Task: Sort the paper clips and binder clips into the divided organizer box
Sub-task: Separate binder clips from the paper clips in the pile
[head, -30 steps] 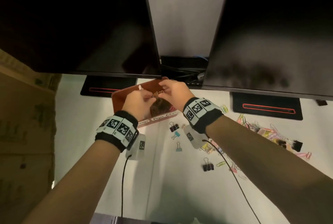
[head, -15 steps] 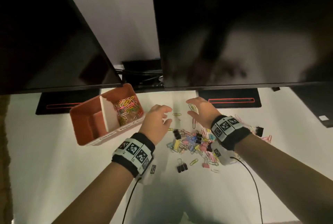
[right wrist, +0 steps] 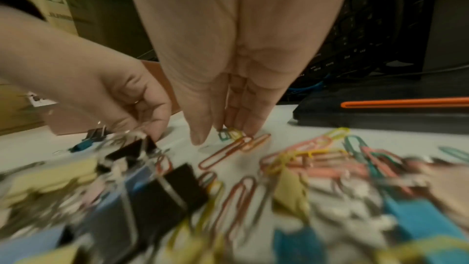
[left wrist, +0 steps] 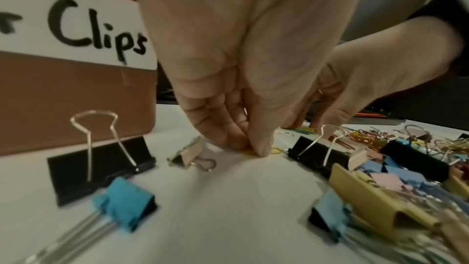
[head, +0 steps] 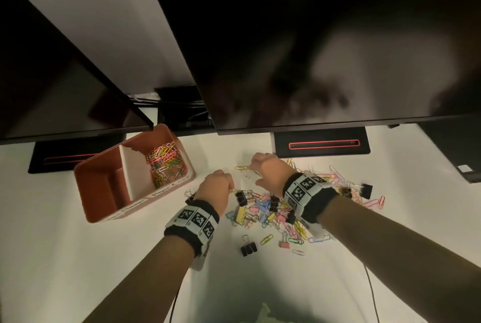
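The terracotta organizer box stands left of my hands; its right compartment holds several coloured paper clips. A mixed pile of paper clips and binder clips lies on the white table. My left hand is at the pile's left edge, and thumb and fingertips pinch a yellow paper clip against the table. My right hand reaches down at the pile's far side. Its straight fingers touch small green and yellow paper clips, with the thumb a little apart.
Two dark monitors overhang the back of the table, their black stand bases behind the pile. Loose black binder clips lie at the front and right. More binder clips stand by the box wall.
Both hands left the box, where they were held together one second ago, moved right to the pile, and have now come down onto paper clips.
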Available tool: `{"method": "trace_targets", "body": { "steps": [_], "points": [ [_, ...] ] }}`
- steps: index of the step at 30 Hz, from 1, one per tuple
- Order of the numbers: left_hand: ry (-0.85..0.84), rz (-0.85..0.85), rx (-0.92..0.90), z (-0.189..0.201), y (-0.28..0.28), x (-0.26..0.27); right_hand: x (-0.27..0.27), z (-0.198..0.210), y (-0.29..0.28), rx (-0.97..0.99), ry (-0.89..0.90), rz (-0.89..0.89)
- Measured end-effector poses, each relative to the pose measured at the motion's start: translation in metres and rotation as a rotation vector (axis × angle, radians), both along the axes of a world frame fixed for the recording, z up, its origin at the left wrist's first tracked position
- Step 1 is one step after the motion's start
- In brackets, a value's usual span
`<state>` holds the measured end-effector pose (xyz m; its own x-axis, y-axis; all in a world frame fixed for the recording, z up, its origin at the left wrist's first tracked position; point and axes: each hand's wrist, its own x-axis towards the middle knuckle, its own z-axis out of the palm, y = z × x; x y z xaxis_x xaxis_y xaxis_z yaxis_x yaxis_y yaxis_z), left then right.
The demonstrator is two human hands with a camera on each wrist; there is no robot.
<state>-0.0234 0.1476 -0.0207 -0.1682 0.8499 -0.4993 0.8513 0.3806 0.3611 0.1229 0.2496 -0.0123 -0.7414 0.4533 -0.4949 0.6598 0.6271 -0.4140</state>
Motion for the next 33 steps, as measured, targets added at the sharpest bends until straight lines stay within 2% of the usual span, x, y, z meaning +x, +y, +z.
{"method": "trace_targets", "body": {
  "steps": [11, 18, 23, 27, 33],
  "points": [
    [-0.051, -0.076, -0.034, -0.001, -0.004, -0.002, 0.019, -0.009, -0.039, -0.047, 0.101, -0.033],
    [-0.127, -0.037, 0.102, 0.006, 0.006, -0.001, 0.017, -0.015, -0.049, -0.093, 0.087, -0.109],
    [-0.229, -0.075, -0.04, 0.004, 0.002, 0.002, 0.016, -0.009, -0.044, -0.111, 0.038, -0.131],
    [-0.144, -0.146, -0.048, 0.003, -0.001, 0.002, 0.018, -0.006, -0.037, -0.127, 0.039, -0.138],
    [-0.115, -0.163, -0.006, 0.0, -0.008, 0.004, 0.036, 0.004, -0.01, -0.039, 0.175, -0.291]
  ]
}}
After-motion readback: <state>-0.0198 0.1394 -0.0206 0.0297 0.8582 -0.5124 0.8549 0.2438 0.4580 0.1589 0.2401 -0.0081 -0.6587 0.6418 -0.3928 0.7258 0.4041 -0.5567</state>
